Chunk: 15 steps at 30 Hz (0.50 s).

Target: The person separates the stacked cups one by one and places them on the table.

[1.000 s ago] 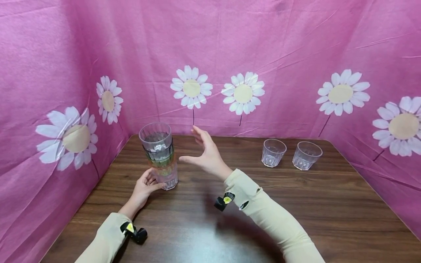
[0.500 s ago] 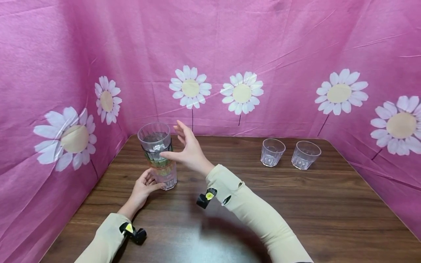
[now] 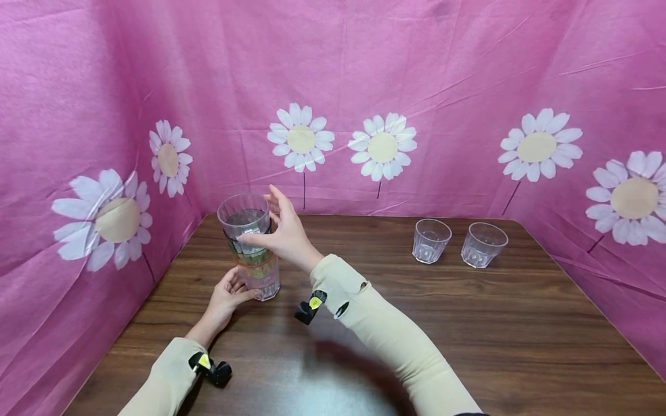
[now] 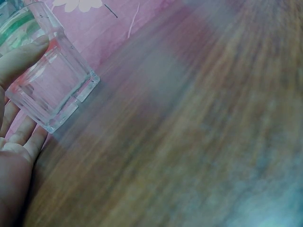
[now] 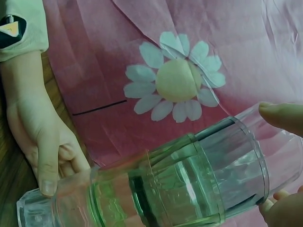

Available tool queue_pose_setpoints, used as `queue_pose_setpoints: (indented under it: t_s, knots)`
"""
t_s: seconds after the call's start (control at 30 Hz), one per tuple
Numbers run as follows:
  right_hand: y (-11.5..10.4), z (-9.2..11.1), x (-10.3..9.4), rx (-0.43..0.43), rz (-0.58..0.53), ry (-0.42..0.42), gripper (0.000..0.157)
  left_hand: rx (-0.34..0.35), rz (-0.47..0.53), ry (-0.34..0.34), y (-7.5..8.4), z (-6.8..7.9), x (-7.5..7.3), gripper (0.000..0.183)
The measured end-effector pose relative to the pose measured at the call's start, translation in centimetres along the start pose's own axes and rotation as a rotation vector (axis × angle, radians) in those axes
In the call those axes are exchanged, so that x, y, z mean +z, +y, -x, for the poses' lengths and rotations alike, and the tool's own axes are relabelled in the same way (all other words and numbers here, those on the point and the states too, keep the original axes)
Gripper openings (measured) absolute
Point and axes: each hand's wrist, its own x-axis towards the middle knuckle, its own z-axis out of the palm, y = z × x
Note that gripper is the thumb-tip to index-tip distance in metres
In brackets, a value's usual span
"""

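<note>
A tall stack of nested tumblers [image 3: 253, 248] stands upright on the left side of the table, with clear, dark, green, orange and clear bands from top to bottom. Low on it, my left hand [image 3: 225, 300] holds the bottom tumbler [image 4: 57, 90] between thumb and fingers. Around the clear top tumbler [image 5: 279, 151] curves my right hand [image 3: 288, 234], its thumb [image 5: 281, 116] on the near side and its fingertips on the far side. The stack hides part of the right fingers in the head view.
Two clear tumblers stand apart at the back right, one to the left [image 3: 432, 242] and one to the right [image 3: 484, 245]. Pink cloth [image 3: 442, 58] printed with daisies walls the wooden table [image 3: 468, 335] at the back and sides.
My right hand has moved left from beside the stack to the top tumbler, its thumb and fingers closing round it. My left hand has stayed at the bottom of the stack.
</note>
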Motion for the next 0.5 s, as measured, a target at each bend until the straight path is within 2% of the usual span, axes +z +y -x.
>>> queue_pose_setpoints:
  t_s: [0.23, 0.5]
  knots:
    - [0.29, -0.58, -0.02, 0.004, 0.056, -0.006, 0.106, 0.027, 0.007, -0.010, -0.14, 0.17, -0.06, 0.064]
    - [0.39, -0.92, -0.48, -0.023, 0.154, -0.059, 0.091, 0.029, 0.006, -0.012, -0.10, 0.14, -0.06, 0.064]
